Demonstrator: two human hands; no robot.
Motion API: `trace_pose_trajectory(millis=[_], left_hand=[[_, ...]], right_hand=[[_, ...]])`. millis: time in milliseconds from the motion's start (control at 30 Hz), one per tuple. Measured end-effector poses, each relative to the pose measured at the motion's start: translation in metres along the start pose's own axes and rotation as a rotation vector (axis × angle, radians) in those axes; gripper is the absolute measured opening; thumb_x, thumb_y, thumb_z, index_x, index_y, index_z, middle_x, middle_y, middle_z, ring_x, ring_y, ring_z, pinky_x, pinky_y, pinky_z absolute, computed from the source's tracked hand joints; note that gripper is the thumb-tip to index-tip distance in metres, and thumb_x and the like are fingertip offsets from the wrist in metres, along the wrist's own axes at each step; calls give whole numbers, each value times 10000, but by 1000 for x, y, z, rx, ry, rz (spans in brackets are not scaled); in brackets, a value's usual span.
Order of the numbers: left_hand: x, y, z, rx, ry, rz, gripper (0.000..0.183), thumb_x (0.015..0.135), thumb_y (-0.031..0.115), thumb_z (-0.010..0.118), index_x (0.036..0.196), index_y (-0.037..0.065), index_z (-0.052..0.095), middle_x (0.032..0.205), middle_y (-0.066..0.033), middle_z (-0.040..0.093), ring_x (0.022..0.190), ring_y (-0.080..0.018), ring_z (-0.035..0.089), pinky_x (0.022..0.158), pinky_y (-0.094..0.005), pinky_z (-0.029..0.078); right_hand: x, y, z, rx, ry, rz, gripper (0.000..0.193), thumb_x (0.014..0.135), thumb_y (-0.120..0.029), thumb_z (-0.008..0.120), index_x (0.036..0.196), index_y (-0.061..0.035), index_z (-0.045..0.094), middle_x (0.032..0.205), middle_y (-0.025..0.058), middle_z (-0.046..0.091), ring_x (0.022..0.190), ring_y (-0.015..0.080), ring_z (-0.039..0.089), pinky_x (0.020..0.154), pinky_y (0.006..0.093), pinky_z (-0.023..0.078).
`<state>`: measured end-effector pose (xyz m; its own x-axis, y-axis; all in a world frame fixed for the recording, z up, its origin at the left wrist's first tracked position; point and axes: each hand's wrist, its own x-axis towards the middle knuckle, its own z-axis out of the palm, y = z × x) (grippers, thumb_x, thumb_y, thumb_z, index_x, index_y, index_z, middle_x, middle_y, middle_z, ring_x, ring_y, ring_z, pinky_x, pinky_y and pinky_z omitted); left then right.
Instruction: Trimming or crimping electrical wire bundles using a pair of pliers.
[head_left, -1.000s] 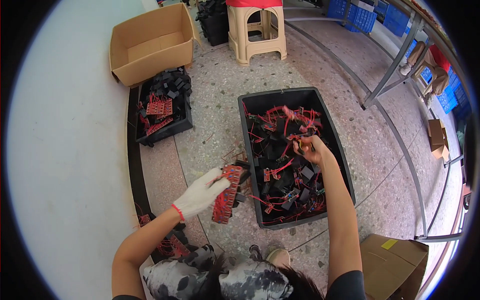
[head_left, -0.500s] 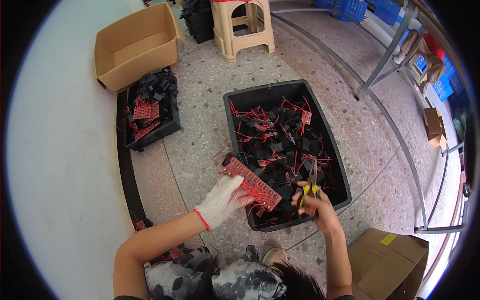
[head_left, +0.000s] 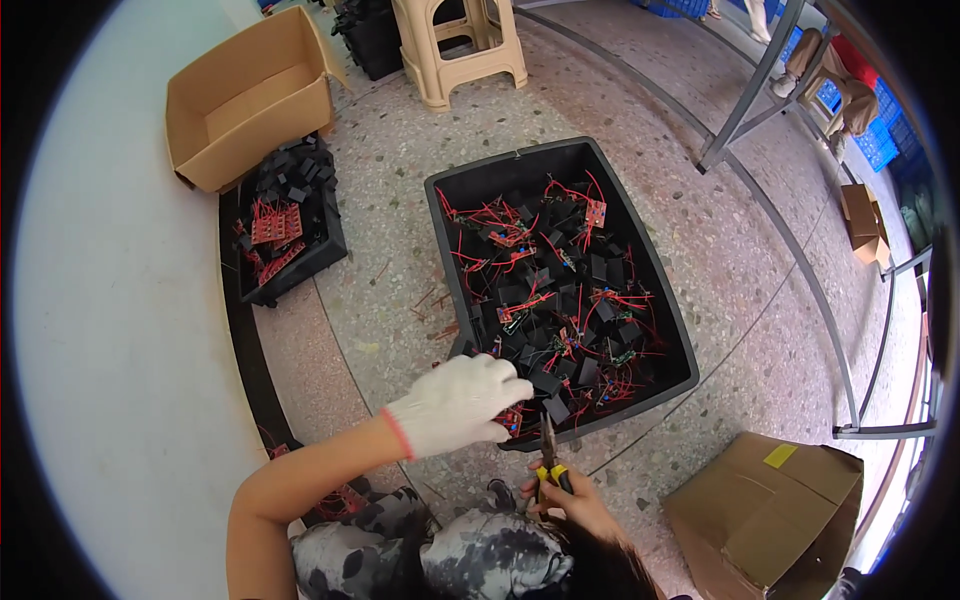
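My left hand (head_left: 455,405), in a white knit glove, is over the near left corner of a black plastic tub (head_left: 672,300). Its fingers curl down around a red circuit board (head_left: 513,420), mostly hidden beneath the glove. My bare right hand (head_left: 575,510) grips needle-nose pliers (head_left: 547,455) with yellow and black handles just outside the tub's near rim. Their jaws point away from me, close to the left fingertips. Inside the tub lie many black block-shaped parts (head_left: 555,408), red wires and small red boards (head_left: 596,213).
To the left, a smaller black bin (head_left: 318,270) holds black blocks and red boards, with an open cardboard box (head_left: 240,120) behind it. A beige stool (head_left: 465,70) stands at the back. Another carton (head_left: 765,510) sits near right. Metal table legs (head_left: 755,90) and a seated person (head_left: 840,85) are far right.
My left hand has turned over, so the board that faced up is now mostly hidden. My right hand with the pliers has drawn back left and nearer me, out of the tub.
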<state>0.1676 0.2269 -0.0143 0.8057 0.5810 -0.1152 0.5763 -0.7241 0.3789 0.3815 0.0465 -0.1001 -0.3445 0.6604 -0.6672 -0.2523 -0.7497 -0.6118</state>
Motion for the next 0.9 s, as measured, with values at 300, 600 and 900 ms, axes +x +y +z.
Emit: trace_pose_trajectory(millis=[300,600,900], left_hand=[[6,-41,32,-24,-117,158,403,784,389,768,1024,89,648,878,-85,648,850,-283,666,755,-399,521],[10,-2,-19,-750,227,-315,332,1045,315,528,1079,-12,575,856,-107,654,821,-162,623,768,-326,491],[32,-14,6,-735,269,-294,387,1059,341,511,1107,-12,661,917,-119,687,846,-178,634,796,-340,504]], right_hand=[[3,3,3,-107,58,-131,355,1033,-48,509,1382,6,466,1114,132,645,1060,197,641,842,336,592],[-3,-86,41,-431,192,-495,328,1004,-7,515,1331,6,541,997,116,682,913,163,670,820,328,599],[-2,-111,16,-368,60,-217,243,1031,-145,520,1227,-15,578,913,77,672,791,144,658,606,275,556]])
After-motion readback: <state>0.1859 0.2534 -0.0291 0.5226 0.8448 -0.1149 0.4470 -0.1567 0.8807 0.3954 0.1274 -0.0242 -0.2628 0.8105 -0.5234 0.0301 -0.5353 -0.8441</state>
